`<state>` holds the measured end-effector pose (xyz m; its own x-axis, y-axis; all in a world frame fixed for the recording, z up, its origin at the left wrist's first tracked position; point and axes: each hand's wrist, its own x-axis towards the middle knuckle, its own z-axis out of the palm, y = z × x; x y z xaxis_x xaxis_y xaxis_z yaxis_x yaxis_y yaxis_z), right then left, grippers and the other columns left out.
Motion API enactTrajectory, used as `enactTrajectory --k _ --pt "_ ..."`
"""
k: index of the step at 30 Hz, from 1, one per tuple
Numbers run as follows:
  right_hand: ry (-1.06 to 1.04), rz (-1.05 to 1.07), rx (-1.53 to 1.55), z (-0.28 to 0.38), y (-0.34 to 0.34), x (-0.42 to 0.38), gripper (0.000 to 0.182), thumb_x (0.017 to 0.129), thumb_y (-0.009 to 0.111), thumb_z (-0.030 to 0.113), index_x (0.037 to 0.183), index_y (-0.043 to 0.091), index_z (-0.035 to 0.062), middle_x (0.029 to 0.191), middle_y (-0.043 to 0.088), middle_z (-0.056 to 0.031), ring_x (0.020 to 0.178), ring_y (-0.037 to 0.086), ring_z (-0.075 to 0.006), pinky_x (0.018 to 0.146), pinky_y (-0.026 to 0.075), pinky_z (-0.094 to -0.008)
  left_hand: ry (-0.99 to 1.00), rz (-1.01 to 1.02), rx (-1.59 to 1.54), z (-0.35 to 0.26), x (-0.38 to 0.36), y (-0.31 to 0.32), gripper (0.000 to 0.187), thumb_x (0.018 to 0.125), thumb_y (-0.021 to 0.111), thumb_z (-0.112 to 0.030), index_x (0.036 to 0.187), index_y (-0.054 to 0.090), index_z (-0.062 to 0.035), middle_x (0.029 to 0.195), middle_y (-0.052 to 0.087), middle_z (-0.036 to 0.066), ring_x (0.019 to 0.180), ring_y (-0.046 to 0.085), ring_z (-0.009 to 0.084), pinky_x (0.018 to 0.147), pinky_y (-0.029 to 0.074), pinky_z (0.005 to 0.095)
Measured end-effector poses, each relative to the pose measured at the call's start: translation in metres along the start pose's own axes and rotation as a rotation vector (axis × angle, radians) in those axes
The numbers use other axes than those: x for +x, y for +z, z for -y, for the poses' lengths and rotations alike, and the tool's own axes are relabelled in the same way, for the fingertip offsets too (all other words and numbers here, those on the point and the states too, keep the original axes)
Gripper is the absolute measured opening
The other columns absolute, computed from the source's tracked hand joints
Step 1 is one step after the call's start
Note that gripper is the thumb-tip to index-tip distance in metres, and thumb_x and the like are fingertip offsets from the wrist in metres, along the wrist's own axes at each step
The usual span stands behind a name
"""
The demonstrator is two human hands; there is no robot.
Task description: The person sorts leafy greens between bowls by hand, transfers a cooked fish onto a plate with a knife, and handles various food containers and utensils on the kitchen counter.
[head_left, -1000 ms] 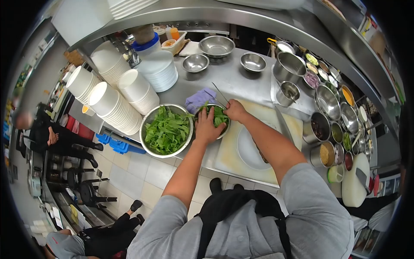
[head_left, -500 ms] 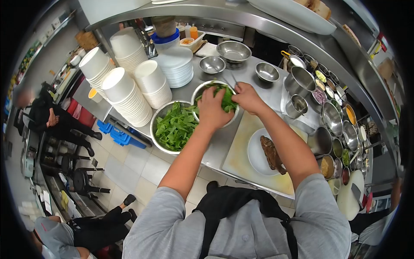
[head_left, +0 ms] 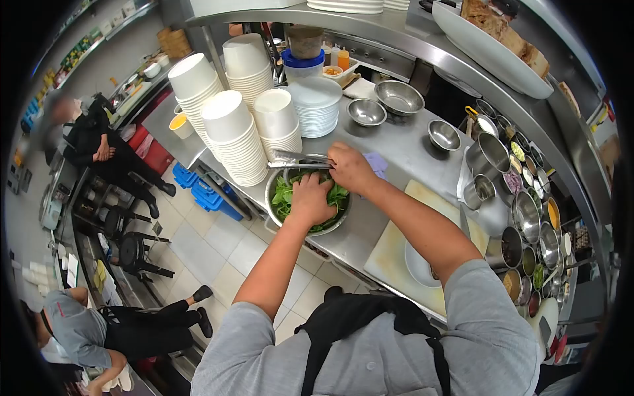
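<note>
A metal bowl full of leafy greens stands near the counter's left front edge. My left hand is down in the bowl, its fingers curled into the leaves and partly hidden by them. Metal tongs are gripped in my right hand and lie across the bowl's far rim, pointing left. Behind my right wrist is a purple cloth. To the right, a cutting board bears a white plate, partly covered by my right forearm.
Stacks of white tubs and plates stand behind the bowl. Empty metal bowls sit farther back. Several ingredient containers line the right side. An overhead shelf spans the back. Two people are at the left.
Both hands have moved from a smaller bowl of greens to the larger one, which that smaller bowl no longer visibly stands beside. The view has shifted left, and the purple cloth has come into sight.
</note>
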<state>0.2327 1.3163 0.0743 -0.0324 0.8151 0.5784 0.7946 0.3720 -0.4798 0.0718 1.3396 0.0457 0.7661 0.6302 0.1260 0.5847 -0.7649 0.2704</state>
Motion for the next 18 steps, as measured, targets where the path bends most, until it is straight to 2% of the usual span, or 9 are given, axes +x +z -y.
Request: enactTrajectory --k 2,4,8,11,13,14,15,17,18 --pt "-0.044 -0.003 -0.012 0.001 0.000 0.000 0.018 0.067 0.061 -0.006 0.075 0.046 0.0001 0.079 0.050 -0.0170 0.078 0.053 -0.0383 0.068 0.043 -0.0458 0.002 0.031 0.020 -0.003 -0.003 -0.004 0.059 0.063 0.074 -0.032 0.119 0.065 -0.0130 0.121 0.054 0.016 0.120 0.046 0.0343 0.099 0.038 0.0479" --pt "-0.100 -0.086 -0.108 0.003 -0.002 0.000 0.010 0.071 0.059 -0.004 0.074 0.051 0.0011 0.081 0.055 -0.0165 0.080 0.056 -0.0387 0.068 0.045 -0.0470 0.007 0.071 0.043 -0.001 -0.009 -0.001 0.058 0.063 0.074 -0.031 0.117 0.066 -0.0131 0.120 0.054 0.015 0.120 0.046 0.0338 0.099 0.038 0.0475" --pt "0.004 -0.108 -0.092 -0.003 -0.015 0.009 0.008 0.073 0.059 -0.003 0.076 0.053 0.0010 0.083 0.056 -0.0159 0.079 0.057 -0.0388 0.070 0.046 -0.0474 0.030 0.063 0.066 0.018 -0.016 0.017 0.057 0.062 0.075 -0.029 0.116 0.067 -0.0127 0.124 0.054 0.015 0.122 0.045 0.0331 0.100 0.038 0.0472" --pt "0.082 -0.139 -0.116 -0.011 -0.030 0.018 0.013 0.070 0.060 -0.005 0.074 0.050 0.0005 0.078 0.053 -0.0173 0.077 0.056 -0.0394 0.068 0.045 -0.0463 0.070 0.021 0.025 0.030 -0.015 0.018 0.059 0.062 0.078 -0.031 0.117 0.066 -0.0116 0.128 0.053 0.016 0.124 0.045 0.0348 0.101 0.038 0.0477" --pt "0.141 -0.072 -0.168 -0.009 -0.045 0.025 0.012 0.069 0.061 -0.002 0.074 0.050 0.0000 0.078 0.056 -0.0175 0.075 0.057 -0.0390 0.068 0.046 -0.0453 0.148 -0.184 -0.134 0.025 -0.011 -0.009 0.059 0.064 0.080 -0.034 0.115 0.067 -0.0087 0.124 0.056 0.018 0.120 0.049 0.0355 0.099 0.041 0.0451" --pt "0.140 -0.072 -0.170 -0.007 -0.051 0.027 0.012 0.069 0.061 -0.002 0.074 0.050 0.0000 0.078 0.056 -0.0175 0.075 0.057 -0.0390 0.068 0.046 -0.0453 0.170 -0.341 -0.193 0.025 -0.003 -0.020 0.053 0.067 0.081 -0.032 0.112 0.068 -0.0056 0.110 0.062 0.018 0.102 0.060 0.0328 0.089 0.048 0.0408" --pt "0.191 -0.017 -0.161 -0.004 -0.056 0.030 0.013 0.069 0.061 -0.001 0.075 0.050 -0.0002 0.078 0.057 -0.0176 0.075 0.058 -0.0384 0.068 0.046 -0.0443 0.170 -0.343 -0.194 0.025 0.004 -0.028 0.053 0.067 0.081 -0.032 0.112 0.068 -0.0056 0.110 0.062 0.018 0.102 0.060 0.0328 0.089 0.048 0.0408" --pt "0.239 0.041 -0.151 0.005 -0.062 0.035 0.014 0.068 0.062 0.000 0.076 0.050 -0.0004 0.078 0.057 -0.0177 0.074 0.058 -0.0377 0.068 0.047 -0.0433 -0.150 -0.569 -0.286 0.023 0.017 -0.040 0.039 0.074 0.079 -0.024 0.106 0.070 -0.0032 0.096 0.064 0.014 0.085 0.063 0.0295 0.076 0.051 0.0381" --pt "0.275 0.082 -0.125 0.010 -0.064 0.037 0.014 0.067 0.062 0.000 0.075 0.050 -0.0006 0.077 0.058 -0.0179 0.074 0.058 -0.0372 0.068 0.047 -0.0426 -0.153 -0.570 -0.286 0.022 0.022 -0.045 0.039 0.074 0.079 -0.024 0.106 0.070 -0.0032 0.096 0.064 0.014 0.085 0.063 0.0295 0.076 0.051 0.0381"
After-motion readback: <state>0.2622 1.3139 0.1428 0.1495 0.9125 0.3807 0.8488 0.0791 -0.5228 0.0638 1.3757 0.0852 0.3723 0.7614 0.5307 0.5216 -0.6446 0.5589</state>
